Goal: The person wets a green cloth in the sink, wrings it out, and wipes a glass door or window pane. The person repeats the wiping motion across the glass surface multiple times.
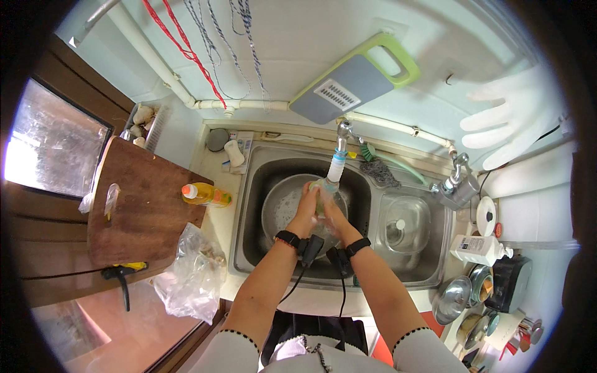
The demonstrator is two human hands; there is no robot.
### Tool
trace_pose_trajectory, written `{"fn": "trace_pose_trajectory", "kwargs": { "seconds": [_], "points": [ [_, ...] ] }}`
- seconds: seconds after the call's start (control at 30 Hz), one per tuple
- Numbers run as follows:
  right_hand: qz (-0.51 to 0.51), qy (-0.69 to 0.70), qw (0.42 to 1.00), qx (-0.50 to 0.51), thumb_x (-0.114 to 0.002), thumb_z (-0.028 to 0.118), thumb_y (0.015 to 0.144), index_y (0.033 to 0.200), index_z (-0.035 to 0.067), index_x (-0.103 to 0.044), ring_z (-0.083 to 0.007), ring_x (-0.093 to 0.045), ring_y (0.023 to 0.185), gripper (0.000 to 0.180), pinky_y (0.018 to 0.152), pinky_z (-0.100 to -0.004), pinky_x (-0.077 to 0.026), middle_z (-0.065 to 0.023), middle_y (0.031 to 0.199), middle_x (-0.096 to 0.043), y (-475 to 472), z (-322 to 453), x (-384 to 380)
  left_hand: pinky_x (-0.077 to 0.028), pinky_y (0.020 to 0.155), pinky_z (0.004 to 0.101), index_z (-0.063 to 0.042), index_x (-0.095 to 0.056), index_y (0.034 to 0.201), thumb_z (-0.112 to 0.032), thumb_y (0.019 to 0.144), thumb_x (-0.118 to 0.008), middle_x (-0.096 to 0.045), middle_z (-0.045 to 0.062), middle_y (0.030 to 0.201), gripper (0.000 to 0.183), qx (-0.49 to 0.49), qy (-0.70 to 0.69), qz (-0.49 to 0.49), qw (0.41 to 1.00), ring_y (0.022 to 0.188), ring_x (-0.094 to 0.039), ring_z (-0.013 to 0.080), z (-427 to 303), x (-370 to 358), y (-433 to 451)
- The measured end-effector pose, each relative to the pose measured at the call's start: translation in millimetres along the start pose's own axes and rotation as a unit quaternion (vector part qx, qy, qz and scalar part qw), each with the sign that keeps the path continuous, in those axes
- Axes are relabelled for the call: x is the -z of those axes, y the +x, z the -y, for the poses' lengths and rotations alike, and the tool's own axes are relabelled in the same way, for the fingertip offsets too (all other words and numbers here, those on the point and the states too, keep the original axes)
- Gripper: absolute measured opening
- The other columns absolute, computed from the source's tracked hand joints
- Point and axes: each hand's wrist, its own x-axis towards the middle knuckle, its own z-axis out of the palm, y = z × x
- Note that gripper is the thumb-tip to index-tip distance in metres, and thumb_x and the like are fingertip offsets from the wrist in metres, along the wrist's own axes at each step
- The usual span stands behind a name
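Note:
My left hand (304, 208) and my right hand (333, 215) meet over the left bowl of a stainless steel sink (248, 205). Between them they hold a pale green object (320, 198), mostly covered by fingers and water, so its kind cannot be told. Directly above is the white flexible spout extension (336, 167) of a chrome faucet (344, 129), with water running over my fingers. Beneath my hands, a round metal basin (269, 212) sits in the bowl and has suds inside. Each wrist wears a black strap with a cabled device.
A clear plastic container (410, 212) occupies the right bowl. On the left stand a yellow dish-soap bottle (210, 194), a crumpled plastic bag (193, 275) and a brown wooden board (144, 205). A green-handled brush (368, 151) and steel scourer (380, 172) lie behind the sink; a white pump bottle (475, 249) is right.

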Motion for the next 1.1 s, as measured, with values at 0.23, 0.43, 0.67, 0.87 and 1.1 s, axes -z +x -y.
{"fn": "trace_pose_trajectory", "kwargs": {
  "seconds": [0.23,0.43,0.67,0.87,1.1],
  "points": [
    [0.121,0.179,0.975,-0.044,-0.039,0.056,0.099,0.132,0.013,-0.046,-0.0158,-0.058,0.098,0.054,0.075,-0.0323,-0.047,-0.0019,0.115,-0.059,-25.4,25.1,5.2,-0.048,0.078,0.0351,0.001,-0.061,0.114,-0.029,0.100,-0.047,-0.063,0.010,0.101,0.036,-0.134,0.179,-0.005,0.975,0.092,-0.060,0.0200,3.4,-9.5,19.7],
    [0.108,0.181,0.977,-0.033,-0.044,0.056,0.098,0.130,0.018,-0.048,-0.0144,-0.058,0.094,0.050,0.073,-0.0302,-0.045,0.0015,0.111,-0.061,-21.9,42.6,-1.3,-0.048,0.071,0.0349,0.001,-0.061,0.112,-0.029,0.102,-0.045,-0.063,0.007,0.090,0.035,-0.167,0.163,0.012,0.972,0.083,-0.060,0.0177,0.5,-19.1,19.1],
    [0.095,0.226,0.969,0.044,-0.052,0.047,0.097,0.131,0.020,-0.051,-0.0155,-0.058,0.109,0.043,0.088,-0.0332,-0.049,0.0020,0.119,-0.059,-10.8,42.4,-14.9,-0.046,0.076,0.0334,-0.002,-0.057,0.104,-0.030,0.100,-0.052,-0.060,0.007,0.095,0.028,-0.347,0.229,-0.038,0.909,0.087,-0.056,0.0178,2.3,-22.0,33.2],
    [0.078,0.158,0.984,-0.019,-0.056,0.044,0.097,0.132,0.017,-0.050,-0.0155,-0.058,0.108,0.045,0.089,-0.0328,-0.048,0.0017,0.118,-0.059,-2.8,37.2,-13.3,-0.041,0.090,0.0416,-0.003,-0.054,0.112,-0.034,0.098,-0.053,-0.056,0.014,0.108,0.034,-0.376,0.390,-0.149,0.827,0.102,-0.052,0.0303,-6.0,-5.9,30.6],
    [0.002,0.150,0.988,0.031,-0.063,0.031,0.094,0.132,0.010,-0.052,-0.0196,-0.059,0.102,0.045,0.084,-0.0347,-0.050,-0.0050,0.116,-0.060,32.0,27.7,-25.7,-0.042,0.095,0.0396,-0.004,-0.051,0.123,-0.049,0.100,-0.043,-0.056,0.011,0.120,0.052,-0.226,0.186,-0.101,0.951,0.112,-0.053,0.0265,-9.0,-1.8,9.4]
  ]
}}
